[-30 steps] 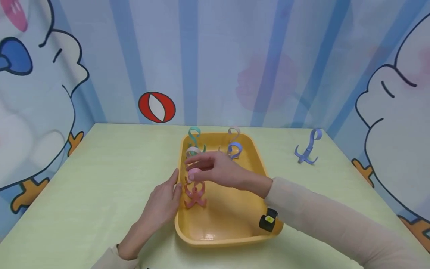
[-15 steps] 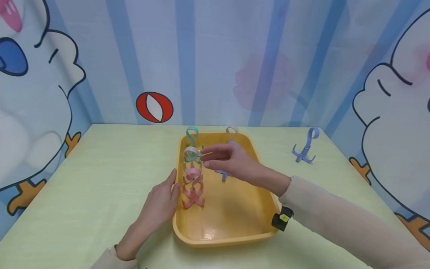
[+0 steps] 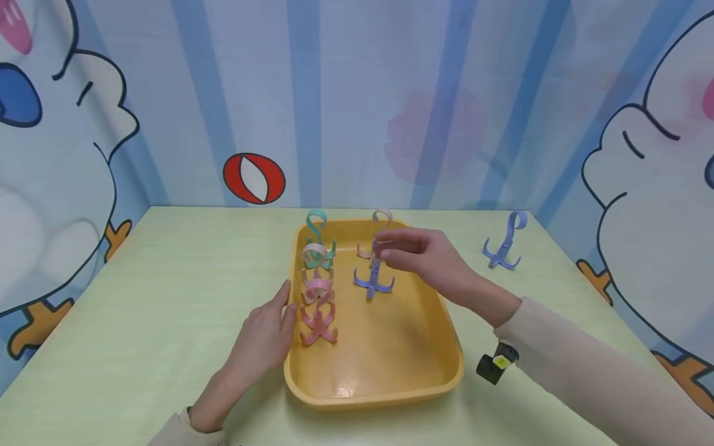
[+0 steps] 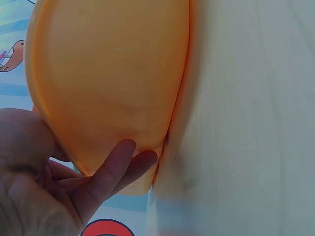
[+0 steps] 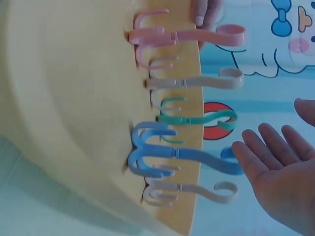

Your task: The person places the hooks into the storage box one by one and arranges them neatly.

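Upright multi-prong plastic hooks with curled tops stand in a yellow tray (image 3: 385,402). Along its left side are a coral hook (image 3: 318,328), a pink hook (image 3: 318,286), a beige hook (image 3: 314,253) and a green hook (image 3: 316,217). A blue hook (image 3: 372,286) stands right of this row, with a pale hook (image 3: 382,215) behind it. My right hand (image 3: 432,260) hovers with loose fingers by the blue hook's top, hiding the curl in the head view. My left hand (image 3: 261,341) holds the tray's left wall, two fingers (image 4: 114,164) against its outside.
Another blue-violet hook (image 3: 504,244) stands on the pale green table (image 3: 212,260), to the right of the tray. A striped blue curtain (image 3: 346,111) with cartoon figures rises behind the table and at both sides. A small black camera (image 3: 496,364) hangs at my right wrist.
My right hand has let go of the pink hook and moved right and back, across to the blue hook's top. The left hand stays at the tray's left wall.
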### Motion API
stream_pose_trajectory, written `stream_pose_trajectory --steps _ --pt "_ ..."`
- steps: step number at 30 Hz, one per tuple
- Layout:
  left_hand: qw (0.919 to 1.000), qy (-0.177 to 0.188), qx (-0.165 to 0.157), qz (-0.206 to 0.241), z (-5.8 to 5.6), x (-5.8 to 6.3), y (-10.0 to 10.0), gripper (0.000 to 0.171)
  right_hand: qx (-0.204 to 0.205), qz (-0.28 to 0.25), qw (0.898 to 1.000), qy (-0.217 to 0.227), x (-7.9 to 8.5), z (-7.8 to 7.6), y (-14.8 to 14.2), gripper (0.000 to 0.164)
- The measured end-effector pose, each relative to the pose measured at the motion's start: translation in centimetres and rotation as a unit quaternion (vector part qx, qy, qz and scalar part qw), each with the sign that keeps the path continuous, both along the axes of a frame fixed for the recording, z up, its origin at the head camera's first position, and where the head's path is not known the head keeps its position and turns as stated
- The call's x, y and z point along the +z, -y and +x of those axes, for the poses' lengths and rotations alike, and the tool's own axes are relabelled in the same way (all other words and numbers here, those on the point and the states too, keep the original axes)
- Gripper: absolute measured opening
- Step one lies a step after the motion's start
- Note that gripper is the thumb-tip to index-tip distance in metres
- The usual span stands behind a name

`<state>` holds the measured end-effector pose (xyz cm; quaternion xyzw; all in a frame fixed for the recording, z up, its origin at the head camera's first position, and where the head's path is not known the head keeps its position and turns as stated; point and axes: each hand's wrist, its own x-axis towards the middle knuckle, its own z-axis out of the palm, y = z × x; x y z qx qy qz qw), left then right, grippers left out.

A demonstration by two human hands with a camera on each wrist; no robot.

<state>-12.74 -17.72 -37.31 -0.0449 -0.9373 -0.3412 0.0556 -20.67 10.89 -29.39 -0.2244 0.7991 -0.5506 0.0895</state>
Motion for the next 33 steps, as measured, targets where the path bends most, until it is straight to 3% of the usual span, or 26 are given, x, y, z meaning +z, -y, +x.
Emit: stream_pose_trajectory --steps 12,20,33 --pt "1.0 0.005 -0.004 0.002 -0.1 0.0 0.0 0.059 -0.066 -0.04 0.997 0.003 -0.7 -0.7 -3.9 0.044" --pt "1.0 0.009 -0.003 0.001 -0.1 0.0 -0.1 0.059 -0.126 -0.07 0.99 0.001 -1.0 -0.9 -6.4 0.048" --pt "0.9999 0.014 0.0 0.001 -0.2 -0.1 -0.1 0.059 -0.204 -0.044 0.978 -0.019 -1.9 -1.3 -9.9 0.057"
